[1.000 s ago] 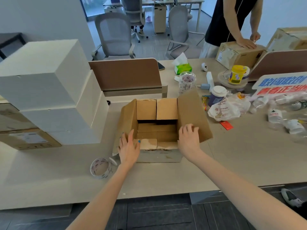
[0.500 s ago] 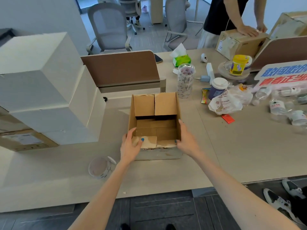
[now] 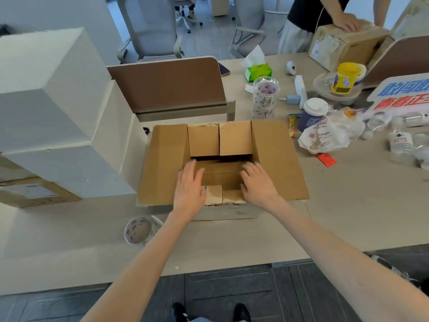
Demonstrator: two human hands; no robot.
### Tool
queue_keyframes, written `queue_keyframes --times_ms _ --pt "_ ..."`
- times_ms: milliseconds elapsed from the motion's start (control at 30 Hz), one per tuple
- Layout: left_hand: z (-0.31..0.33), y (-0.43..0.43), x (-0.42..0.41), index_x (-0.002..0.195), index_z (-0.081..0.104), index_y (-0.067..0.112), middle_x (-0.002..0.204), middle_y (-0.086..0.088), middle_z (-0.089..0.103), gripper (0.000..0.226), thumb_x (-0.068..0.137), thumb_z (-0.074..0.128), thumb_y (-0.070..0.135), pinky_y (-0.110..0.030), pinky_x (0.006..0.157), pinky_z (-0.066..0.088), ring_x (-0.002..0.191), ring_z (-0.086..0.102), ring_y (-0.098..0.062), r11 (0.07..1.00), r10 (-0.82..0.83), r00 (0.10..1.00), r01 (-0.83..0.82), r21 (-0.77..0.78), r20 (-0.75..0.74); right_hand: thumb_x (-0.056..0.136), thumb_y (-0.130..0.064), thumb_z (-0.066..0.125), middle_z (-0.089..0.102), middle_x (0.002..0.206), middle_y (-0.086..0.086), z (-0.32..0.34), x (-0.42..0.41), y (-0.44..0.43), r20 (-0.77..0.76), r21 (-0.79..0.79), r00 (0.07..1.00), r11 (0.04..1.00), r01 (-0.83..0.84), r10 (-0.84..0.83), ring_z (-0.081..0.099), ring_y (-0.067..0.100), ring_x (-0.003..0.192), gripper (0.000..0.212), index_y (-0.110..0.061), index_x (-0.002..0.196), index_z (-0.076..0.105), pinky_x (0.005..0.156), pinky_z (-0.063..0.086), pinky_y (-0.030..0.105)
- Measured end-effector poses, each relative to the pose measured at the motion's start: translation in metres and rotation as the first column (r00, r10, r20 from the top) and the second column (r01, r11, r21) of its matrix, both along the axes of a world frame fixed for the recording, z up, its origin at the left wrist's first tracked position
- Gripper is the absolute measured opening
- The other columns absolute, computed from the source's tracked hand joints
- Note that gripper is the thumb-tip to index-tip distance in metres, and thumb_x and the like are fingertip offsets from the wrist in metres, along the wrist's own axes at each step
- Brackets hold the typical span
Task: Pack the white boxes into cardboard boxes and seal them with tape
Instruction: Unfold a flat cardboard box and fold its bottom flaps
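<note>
Your left hand (image 3: 189, 184) and right hand (image 3: 257, 182) both lie flat, fingers straight and spread, holding nothing. Each presses a side flap of the open cardboard box (image 3: 276, 159) just beside its opening. The box sits on the tabletop (image 3: 348, 217) directly ahead of you, widest from left to right with those flaps laid out.

The white boxes (image 3: 58, 117) stand stacked to your left, so your left hand is the nearer one. The lowest of them is just beside the outer edge of the left flap, which leaves little room on that side. The two far flaps stand upright, so bring a box in from above the left flap.

To the right, a plastic bag (image 3: 322, 138) and bottles crowd the flap. The tape roll (image 3: 139, 230) lies near your left forearm.
</note>
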State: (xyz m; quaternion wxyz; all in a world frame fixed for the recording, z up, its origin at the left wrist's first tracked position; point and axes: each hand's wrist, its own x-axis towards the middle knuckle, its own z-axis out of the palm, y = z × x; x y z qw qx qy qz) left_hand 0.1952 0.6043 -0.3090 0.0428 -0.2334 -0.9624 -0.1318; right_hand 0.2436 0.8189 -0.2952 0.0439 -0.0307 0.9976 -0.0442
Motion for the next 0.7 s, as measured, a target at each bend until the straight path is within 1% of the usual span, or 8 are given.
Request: queue_keyframes --times_ms 67,133,267,367,467,533,600,700 --pt "0.001 0.007 -0.010 0.144 0.038 0.011 0.150 -0.013 0.037 0.048 0.096 0.047 0.015 -0.038 0.118 0.022 0.140 0.032 -0.025 0.990 -0.137 0.984 0.139 -0.013 0.116 0.098 -0.033 0.038 0.062 0.120 0.011 0.002 -0.009 -0.002 0.144 0.056 0.987 0.995 -0.077 0.069 0.050 0.023 0.123 0.039 -0.006 0.120 0.055 0.122 0.000 0.037" --pt "0.002 0.012 -0.021 0.145 0.034 0.012 0.138 -0.015 0.050 0.045 0.101 0.039 0.023 -0.040 0.105 0.039 0.125 0.048 -0.029 0.975 -0.182 0.935 0.212 -0.068 0.303 0.100 -0.039 0.030 0.067 0.107 0.008 0.006 -0.018 -0.004 0.271 0.141 0.959 0.982 -0.123 0.082 0.056 0.022 0.114 0.046 -0.006 0.121 0.054 0.121 -0.002 0.040" --pt "0.005 0.021 -0.035 0.137 0.039 0.011 0.123 -0.020 0.058 0.043 0.105 0.021 0.034 -0.041 0.092 0.041 0.110 0.055 -0.035 0.906 -0.069 0.853 0.271 -0.326 0.517 0.103 -0.041 0.020 0.069 0.103 0.008 0.009 -0.032 -0.010 0.408 0.151 0.912 0.983 -0.101 0.031 0.059 0.022 0.112 0.056 -0.008 0.114 0.063 0.121 -0.004 0.045" --pt "0.009 0.024 -0.042 0.123 0.052 0.008 0.122 -0.018 0.055 0.043 0.105 0.022 0.034 -0.043 0.095 0.038 0.110 0.053 -0.033 0.900 -0.085 0.888 0.263 -0.347 0.452 0.101 -0.044 0.026 0.060 0.126 0.014 0.011 -0.039 -0.011 0.425 0.175 0.905 0.983 -0.057 -0.023 0.048 0.028 0.126 0.054 -0.008 0.121 0.062 0.121 0.001 0.046" --pt "0.022 0.022 -0.051 0.110 0.055 0.011 0.109 -0.011 0.054 0.035 0.104 0.029 0.032 -0.041 0.089 0.041 0.100 0.054 -0.029 0.958 -0.129 0.945 0.196 -0.207 0.300 0.101 -0.042 0.031 0.046 0.138 0.017 0.021 -0.044 -0.009 0.308 0.104 0.948 0.993 0.055 -0.084 0.041 0.030 0.130 0.052 -0.006 0.127 0.058 0.119 0.015 0.043" --pt "0.040 0.019 -0.054 0.094 0.054 0.015 0.096 -0.005 0.055 0.028 0.104 0.033 0.031 -0.039 0.080 0.044 0.087 0.055 -0.024 0.982 -0.143 0.960 0.167 -0.086 0.241 0.100 -0.039 0.035 0.054 0.122 0.014 0.038 -0.048 -0.005 0.169 -0.041 0.979 0.992 0.121 -0.113 0.052 0.030 0.113 0.045 -0.007 0.116 0.063 0.104 0.036 0.041" --pt "0.060 0.014 -0.057 0.080 0.051 0.019 0.083 -0.001 0.054 0.029 0.103 0.037 0.029 -0.032 0.067 0.045 0.073 0.054 -0.018 0.986 -0.162 0.957 0.165 0.008 0.242 0.100 -0.038 0.039 0.057 0.090 0.007 0.058 -0.050 0.003 0.106 -0.201 0.982 0.964 0.173 -0.154 0.059 0.029 0.087 0.039 -0.010 0.087 0.063 0.075 0.048 0.035" --pt "0.087 0.000 -0.054 0.069 0.048 0.021 0.067 0.003 0.052 0.033 0.101 0.044 0.030 -0.028 0.058 0.040 0.058 0.046 -0.013 0.976 -0.200 0.918 0.158 0.147 0.342 0.099 -0.038 0.045 0.044 0.058 0.000 0.083 -0.050 0.013 0.146 -0.351 0.977 0.916 0.197 -0.154 0.046 0.022 0.058 0.048 -0.015 0.057 0.044 0.052 0.032 0.029"
